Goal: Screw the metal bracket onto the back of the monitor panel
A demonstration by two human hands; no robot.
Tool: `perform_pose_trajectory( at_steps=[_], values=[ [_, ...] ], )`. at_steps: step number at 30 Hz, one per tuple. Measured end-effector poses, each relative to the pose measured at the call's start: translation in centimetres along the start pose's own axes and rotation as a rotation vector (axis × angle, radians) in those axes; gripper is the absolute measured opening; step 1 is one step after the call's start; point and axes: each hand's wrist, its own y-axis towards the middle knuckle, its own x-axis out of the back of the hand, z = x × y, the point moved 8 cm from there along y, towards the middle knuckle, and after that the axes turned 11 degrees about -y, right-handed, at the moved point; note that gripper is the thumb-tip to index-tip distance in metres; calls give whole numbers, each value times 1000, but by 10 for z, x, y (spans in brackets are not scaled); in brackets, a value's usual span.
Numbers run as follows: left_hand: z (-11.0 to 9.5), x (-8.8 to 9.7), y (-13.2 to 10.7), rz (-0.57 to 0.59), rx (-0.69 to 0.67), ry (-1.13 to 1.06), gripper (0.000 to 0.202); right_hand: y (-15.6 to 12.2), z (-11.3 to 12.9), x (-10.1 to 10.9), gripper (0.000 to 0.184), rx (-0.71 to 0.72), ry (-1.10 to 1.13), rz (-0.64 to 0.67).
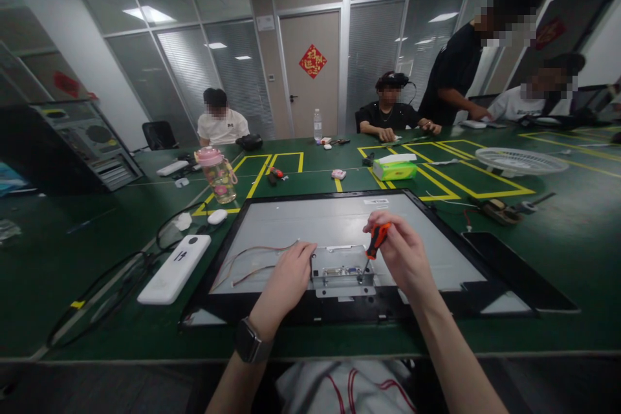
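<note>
Leave the flat white device (177, 268) at nine o'clock of the black-framed panel (301, 217), lying flat on the green tabletop (140, 330), taking twelve as the far edge. Mind the thin wires (242, 259) spread across the panel, also toward nine o'clock; best to keep clear of them while working.

Next, see the left hand (286, 272), with fingers outstretched to the nine o'clock end of the metal bracket (342, 292); cannot tell whether pinching or merely pressing. Probably acting as a brace: press evenly there to stop any skating over the panel.

Find the bracket itself on the panel's near half, toward six o'clock, with a row of connectors (334, 271) along it. Seat the tip of the screwdriver (378, 239) squarely at the bracket's three o'clock end before turning; too small to tell whether engaged with a screw. Handle now leaning toward one o'clock; better brought upright, to avoid slipping and scratching.

See the right hand (400, 252) grasping that orange-and-black handle from two o'clock. Turn slowly, with steady downward pressure. Leave alone the dark slab (519, 272) at three o'clock, just beside the panel.
</note>
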Motion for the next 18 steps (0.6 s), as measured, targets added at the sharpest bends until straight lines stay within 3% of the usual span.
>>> perform_pose_trajectory(
  at_steps=[11, 18],
  values=[
    [-1, 0, 1, 5, 8, -17, 44, -3, -5, -3, 26, -3, -36, 37],
    [0, 1, 0, -19, 2, -46, 44, -4, 0, 11, 12, 102, -202, -71]
  ],
)
